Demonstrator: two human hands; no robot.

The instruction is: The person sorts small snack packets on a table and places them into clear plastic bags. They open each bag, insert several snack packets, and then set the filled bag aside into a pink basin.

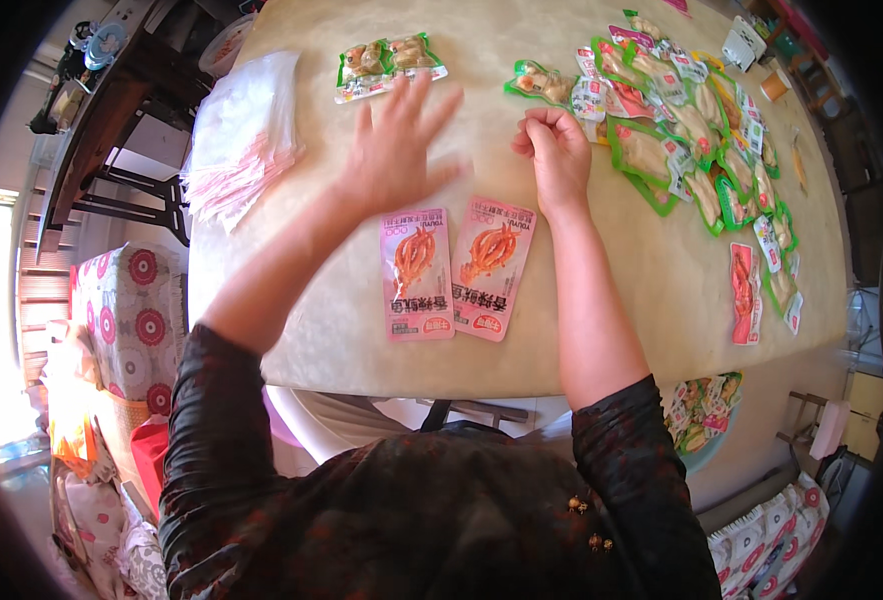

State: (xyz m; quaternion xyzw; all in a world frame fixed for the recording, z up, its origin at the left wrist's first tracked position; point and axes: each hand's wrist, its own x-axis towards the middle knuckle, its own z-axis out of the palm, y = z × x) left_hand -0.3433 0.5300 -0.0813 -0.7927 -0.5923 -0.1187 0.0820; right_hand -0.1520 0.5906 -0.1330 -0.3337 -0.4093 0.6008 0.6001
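My left hand [393,150], slightly blurred, is spread open just below two green-edged packs of pale food [391,62] at the table's back. My right hand [551,155] is closed, fingertips curled under, left of a pile of green-edged food pouches [701,140]; anything inside it is hidden. Two flat pink pouches [416,270] with printed food pictures lie side by side between my forearms, the right one slightly tilted. A stack of clear, pink-printed bags [246,120] lies left of my left hand. A narrow red pouch [743,295] lies at the table's right.
The pale table [311,330] curves across the view. A tub of pouches [701,420] sits below its right front edge. Dark furniture [96,130] and a flower-patterned cloth [126,320] are at the left; another patterned cloth [771,530] is at the lower right.
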